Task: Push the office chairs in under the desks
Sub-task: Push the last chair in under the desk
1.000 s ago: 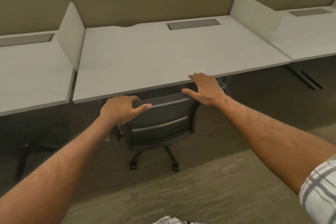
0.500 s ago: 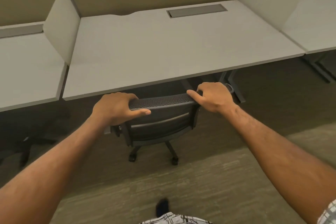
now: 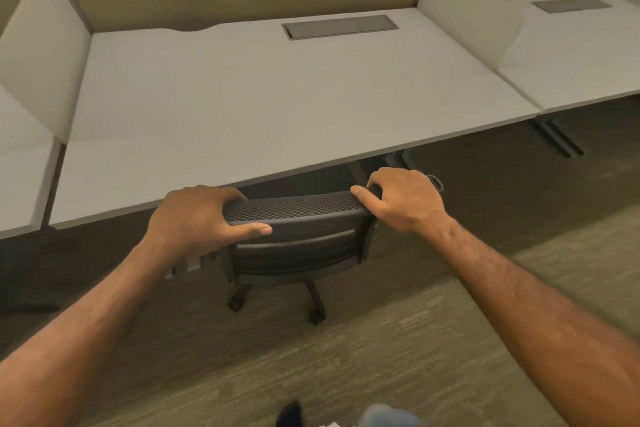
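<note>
A black mesh-backed office chair stands at the front edge of a white desk, its seat hidden under the desktop. My left hand grips the left end of the backrest's top rail, thumb along its rear face. My right hand is curled over the right end of the same rail. Two of the chair's castors show on the carpet below.
White divider panels stand at both ends of the desk, with neighbouring desks on either side. A grey cable hatch is set into the desktop. A dark desk leg stands to the right. Carpet covers the floor.
My right hand went from lying flat on the backrest to gripping its top rail. The view has come closer to the desk and chair.
</note>
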